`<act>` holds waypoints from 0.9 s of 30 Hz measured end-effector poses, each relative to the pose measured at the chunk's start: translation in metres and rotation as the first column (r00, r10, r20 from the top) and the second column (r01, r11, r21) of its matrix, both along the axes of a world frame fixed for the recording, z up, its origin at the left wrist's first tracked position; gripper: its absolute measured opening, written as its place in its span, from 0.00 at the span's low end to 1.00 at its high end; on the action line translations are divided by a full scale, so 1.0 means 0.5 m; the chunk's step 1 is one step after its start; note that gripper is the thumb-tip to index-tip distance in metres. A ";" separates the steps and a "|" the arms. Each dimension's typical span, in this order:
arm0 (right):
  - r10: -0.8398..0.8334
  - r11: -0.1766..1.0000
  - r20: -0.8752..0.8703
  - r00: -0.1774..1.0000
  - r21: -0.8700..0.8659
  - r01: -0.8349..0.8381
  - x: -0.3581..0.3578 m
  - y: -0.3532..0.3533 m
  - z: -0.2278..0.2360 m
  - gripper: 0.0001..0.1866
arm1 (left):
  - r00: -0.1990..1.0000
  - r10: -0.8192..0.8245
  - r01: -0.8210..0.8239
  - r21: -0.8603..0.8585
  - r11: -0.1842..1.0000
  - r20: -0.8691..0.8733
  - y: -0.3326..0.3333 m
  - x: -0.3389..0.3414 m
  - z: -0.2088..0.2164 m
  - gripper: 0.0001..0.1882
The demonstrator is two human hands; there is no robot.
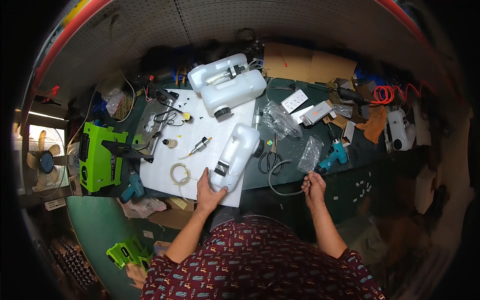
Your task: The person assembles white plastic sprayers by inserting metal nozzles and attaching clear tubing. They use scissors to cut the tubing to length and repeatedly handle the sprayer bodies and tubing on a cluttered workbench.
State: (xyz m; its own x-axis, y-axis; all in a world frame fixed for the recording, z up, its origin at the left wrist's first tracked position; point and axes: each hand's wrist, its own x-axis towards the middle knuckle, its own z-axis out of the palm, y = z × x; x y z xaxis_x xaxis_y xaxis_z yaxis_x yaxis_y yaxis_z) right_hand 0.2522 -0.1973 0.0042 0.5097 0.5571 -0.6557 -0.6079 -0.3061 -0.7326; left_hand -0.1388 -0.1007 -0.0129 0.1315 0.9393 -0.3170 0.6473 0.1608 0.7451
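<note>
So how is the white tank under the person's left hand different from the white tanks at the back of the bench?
The near tank lies alone, lengthwise toward the person, with the left hand on its lower end; the far tanks are two side by side, lying crosswise, untouched. A fitting sits between the far pair; the near one has a dark band near its lower end. All are white plastic with dark caps.

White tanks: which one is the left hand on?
The left hand rests on the single white tank lying lengthwise at the white sheet's near right edge. The other two tanks sit together at the far end, untouched.
</note>
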 end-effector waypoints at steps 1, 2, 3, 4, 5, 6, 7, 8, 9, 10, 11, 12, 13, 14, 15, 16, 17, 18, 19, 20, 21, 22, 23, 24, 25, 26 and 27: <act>-0.005 1.000 0.006 1.000 -0.002 0.005 0.013 0.000 -0.001 0.06 | 0.998 -0.058 0.060 0.053 0.997 -0.039 -0.005 0.029 0.018 0.60; 0.007 1.000 -0.007 1.000 0.005 -0.007 0.017 0.002 -0.007 0.06 | 0.990 -0.117 0.126 0.103 0.987 -0.082 -0.006 0.051 0.035 0.63; 0.014 1.000 -0.007 1.000 0.017 -0.014 0.024 0.006 -0.008 0.06 | 0.990 -0.103 0.113 0.109 0.988 -0.095 -0.006 0.075 0.042 0.69; 0.038 0.999 -0.010 0.999 -0.006 -0.038 0.027 0.015 -0.011 0.07 | 0.981 -0.086 0.116 0.176 0.977 -0.172 -0.005 0.088 0.031 0.69; 0.050 0.998 -0.017 0.999 -0.029 -0.051 0.034 0.021 -0.009 0.08 | 0.967 -0.064 0.126 0.243 0.962 -0.246 0.000 0.100 0.019 0.69; 0.054 0.998 -0.017 0.998 -0.020 -0.054 0.044 0.021 -0.010 0.08 | 0.975 -0.033 0.095 0.272 0.958 -0.222 0.010 0.113 0.023 0.68; 0.055 0.998 -0.017 0.998 -0.012 -0.056 0.054 0.020 -0.010 0.08 | 0.980 -0.011 0.058 0.237 0.970 -0.198 0.022 0.122 0.020 0.67; 0.052 0.999 -0.019 0.998 -0.009 -0.052 0.063 0.022 -0.012 0.08 | 0.985 0.011 0.024 0.200 0.979 -0.174 0.037 0.128 0.016 0.66; 0.055 0.998 -0.022 0.998 -0.006 -0.055 0.075 0.025 -0.018 0.08 | 0.987 0.041 -0.016 0.161 0.987 -0.152 0.047 0.129 0.013 0.66; 0.055 0.998 -0.024 0.998 0.000 -0.055 0.086 0.029 -0.021 0.08 | 0.989 0.049 -0.028 0.153 0.988 -0.141 0.062 0.122 0.012 0.63; 0.059 0.998 -0.035 0.998 0.006 -0.059 0.100 0.030 -0.021 0.08 | 0.991 0.046 -0.027 0.145 0.989 -0.128 0.075 0.117 0.011 0.62; 0.068 0.998 -0.051 0.996 0.013 -0.068 0.106 0.034 -0.024 0.08 | 0.997 0.052 -0.043 0.137 0.990 -0.064 0.083 0.100 0.006 0.60; 0.071 0.997 -0.065 0.995 0.016 -0.070 0.111 0.035 -0.021 0.07 | 0.999 0.051 -0.051 0.125 0.991 0.001 0.090 0.091 0.010 0.58; 0.031 0.999 -0.073 0.997 -0.018 -0.032 0.116 0.038 -0.017 0.07 | 0.995 0.073 -0.076 0.045 0.996 0.070 0.091 0.078 0.018 0.54; 0.022 1.000 -0.088 0.996 -0.017 -0.023 0.126 0.033 -0.018 0.08 | 0.988 0.091 -0.087 -0.033 0.996 0.124 0.090 0.070 0.039 0.53; 0.015 1.000 -0.104 0.994 -0.015 -0.017 0.136 0.027 -0.018 0.08 | 0.977 0.112 -0.094 -0.104 0.990 0.179 0.085 0.055 0.063 0.53; 0.013 1.000 -0.122 0.992 -0.012 -0.015 0.143 0.022 -0.019 0.09 | 0.963 0.140 -0.101 -0.174 0.979 0.229 0.074 0.031 0.077 0.53; 0.023 0.999 -0.130 0.991 -0.023 -0.026 0.151 0.015 -0.022 0.08 | 0.954 0.179 -0.127 -0.214 0.968 0.242 0.054 0.000 0.075 0.54; 0.035 0.999 -0.139 0.990 -0.033 -0.040 0.159 0.005 -0.029 0.08 | 0.942 0.220 -0.154 -0.253 0.955 0.254 0.030 -0.031 0.072 0.54; 0.048 0.997 -0.150 0.987 -0.046 -0.055 0.161 0.001 -0.036 0.08 | 0.963 0.214 -0.177 -0.213 0.961 0.166 0.009 -0.056 0.079 0.56; 0.067 0.996 -0.155 0.986 -0.045 -0.075 0.157 0.002 -0.038 0.07 | 0.962 0.239 -0.213 -0.183 0.960 0.129 -0.013 -0.070 0.089 0.56; 0.074 0.995 -0.154 0.985 -0.053 -0.083 0.158 -0.004 -0.037 0.05 | 0.962 0.254 -0.237 -0.161 0.958 0.097 -0.027 -0.075 0.094 0.57; 0.081 0.994 -0.155 0.985 -0.061 -0.092 0.158 -0.006 -0.037 0.04 | 0.961 0.270 -0.260 -0.137 0.956 0.063 -0.038 -0.081 0.096 0.57; 0.084 0.994 -0.165 0.983 -0.059 -0.094 0.151 -0.002 -0.035 0.04 | 0.958 0.273 -0.261 -0.130 0.957 0.088 -0.048 -0.080 0.096 0.57; 0.098 0.992 -0.176 0.979 -0.061 -0.110 0.142 0.004 -0.033 0.04 | 0.956 0.277 -0.265 -0.121 0.957 0.095 -0.051 -0.078 0.092 0.57; 0.112 0.990 -0.189 0.976 -0.063 -0.126 0.133 0.013 -0.033 0.04 | 0.955 0.280 -0.268 -0.112 0.957 0.102 -0.054 -0.072 0.086 0.57; 0.128 0.988 -0.196 0.972 -0.062 -0.142 0.128 0.025 -0.032 0.04 | 0.952 0.283 -0.272 -0.102 0.957 0.114 -0.051 -0.055 0.085 0.57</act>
